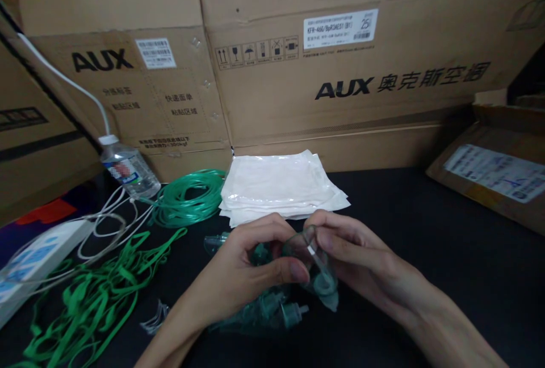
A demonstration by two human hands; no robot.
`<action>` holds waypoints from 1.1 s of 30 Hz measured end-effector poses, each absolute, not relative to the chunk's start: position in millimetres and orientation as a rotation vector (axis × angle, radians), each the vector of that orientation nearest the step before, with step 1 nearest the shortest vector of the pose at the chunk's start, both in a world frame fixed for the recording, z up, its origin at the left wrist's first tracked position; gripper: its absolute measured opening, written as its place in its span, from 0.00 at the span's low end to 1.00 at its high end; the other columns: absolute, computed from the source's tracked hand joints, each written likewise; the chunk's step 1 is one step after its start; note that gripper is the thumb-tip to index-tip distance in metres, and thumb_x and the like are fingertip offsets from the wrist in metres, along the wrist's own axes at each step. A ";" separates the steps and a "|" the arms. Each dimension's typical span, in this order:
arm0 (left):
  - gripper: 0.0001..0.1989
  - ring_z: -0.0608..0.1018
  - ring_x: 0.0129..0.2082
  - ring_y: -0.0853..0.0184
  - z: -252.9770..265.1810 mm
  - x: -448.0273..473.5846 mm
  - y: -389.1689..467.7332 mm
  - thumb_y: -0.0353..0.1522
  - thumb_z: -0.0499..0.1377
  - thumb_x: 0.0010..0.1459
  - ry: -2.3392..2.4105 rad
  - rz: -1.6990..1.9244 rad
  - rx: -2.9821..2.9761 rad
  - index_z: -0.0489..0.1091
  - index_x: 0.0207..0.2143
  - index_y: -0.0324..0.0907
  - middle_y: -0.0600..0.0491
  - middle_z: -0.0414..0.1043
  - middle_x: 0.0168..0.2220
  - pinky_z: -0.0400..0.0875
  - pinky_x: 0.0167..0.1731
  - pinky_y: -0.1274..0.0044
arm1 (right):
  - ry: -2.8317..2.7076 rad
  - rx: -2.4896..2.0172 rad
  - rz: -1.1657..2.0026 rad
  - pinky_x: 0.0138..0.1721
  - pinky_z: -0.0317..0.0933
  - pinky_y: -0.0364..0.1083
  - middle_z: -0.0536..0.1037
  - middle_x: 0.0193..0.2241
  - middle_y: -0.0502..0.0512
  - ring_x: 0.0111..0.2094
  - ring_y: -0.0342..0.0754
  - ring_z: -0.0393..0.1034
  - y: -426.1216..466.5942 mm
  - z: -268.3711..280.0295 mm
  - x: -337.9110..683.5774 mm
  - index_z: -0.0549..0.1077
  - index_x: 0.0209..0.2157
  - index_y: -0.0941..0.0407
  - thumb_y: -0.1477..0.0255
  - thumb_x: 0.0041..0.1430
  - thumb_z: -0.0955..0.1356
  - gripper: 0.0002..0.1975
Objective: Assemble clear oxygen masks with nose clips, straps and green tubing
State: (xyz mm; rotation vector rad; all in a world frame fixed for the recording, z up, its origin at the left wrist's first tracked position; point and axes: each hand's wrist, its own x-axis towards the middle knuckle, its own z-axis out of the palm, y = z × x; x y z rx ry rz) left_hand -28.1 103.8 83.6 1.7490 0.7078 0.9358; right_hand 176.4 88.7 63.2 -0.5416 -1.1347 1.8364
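Note:
A translucent green oxygen mask is held between both hands, with a pale strip along its narrow part. My left hand grips its left edge, thumb on the outside. The fingers of my right hand pinch its upper right edge near the strip. Below and behind my left hand lie several more green masks, partly hidden by it. Left of my left forearm is a small heap of thin, shiny strips.
Tangled green elastic straps and coiled green tubing lie to the left. White pouches are stacked behind my hands. A plastic bottle, a power strip and cables stand at left. Large cardboard boxes wall the back; another box sits right.

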 end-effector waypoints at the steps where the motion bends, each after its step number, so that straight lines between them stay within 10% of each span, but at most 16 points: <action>1: 0.17 0.72 0.31 0.66 84.9 -27.5 103.3 0.48 0.69 0.57 0.736 0.934 1.771 0.81 0.29 0.43 0.54 0.73 0.28 0.64 0.32 0.76 | -1.138 -0.570 1.819 0.35 0.62 0.39 0.76 0.31 0.49 0.33 0.41 0.70 88.3 63.8 175.5 0.79 0.36 0.56 0.67 0.62 0.76 0.08; 7: 0.10 0.72 0.31 0.66 83.8 -25.5 104.0 0.37 0.65 0.62 0.846 0.950 1.765 0.81 0.29 0.42 0.54 0.74 0.29 0.64 0.33 0.75 | -1.277 -0.702 1.566 0.37 0.66 0.38 0.78 0.34 0.48 0.35 0.41 0.73 87.6 62.8 171.4 0.76 0.45 0.52 0.64 0.64 0.75 0.11; 15: 0.12 0.71 0.32 0.68 73.8 -26.4 109.8 0.38 0.62 0.65 0.882 1.111 1.405 0.79 0.30 0.43 0.57 0.73 0.28 0.66 0.36 0.78 | -1.823 -0.750 0.259 0.63 0.61 0.45 0.76 0.56 0.55 0.60 0.48 0.70 92.2 47.0 167.4 0.72 0.58 0.50 0.77 0.61 0.75 0.25; 26: 0.11 0.72 0.34 0.70 73.4 -26.6 109.1 0.36 0.66 0.63 0.808 1.085 1.320 0.79 0.27 0.44 0.58 0.72 0.28 0.64 0.38 0.81 | -1.708 -0.766 0.651 0.62 0.62 0.43 0.78 0.56 0.46 0.59 0.45 0.70 97.1 49.1 167.9 0.76 0.56 0.42 0.75 0.63 0.75 0.23; 33: 0.09 0.71 0.34 0.72 73.7 -28.3 111.8 0.37 0.66 0.63 0.801 1.175 1.314 0.81 0.31 0.44 0.58 0.74 0.31 0.65 0.37 0.83 | -1.156 -0.797 1.408 0.45 0.73 0.45 0.85 0.41 0.55 0.40 0.48 0.80 101.5 50.1 169.6 0.81 0.48 0.52 0.60 0.54 0.79 0.21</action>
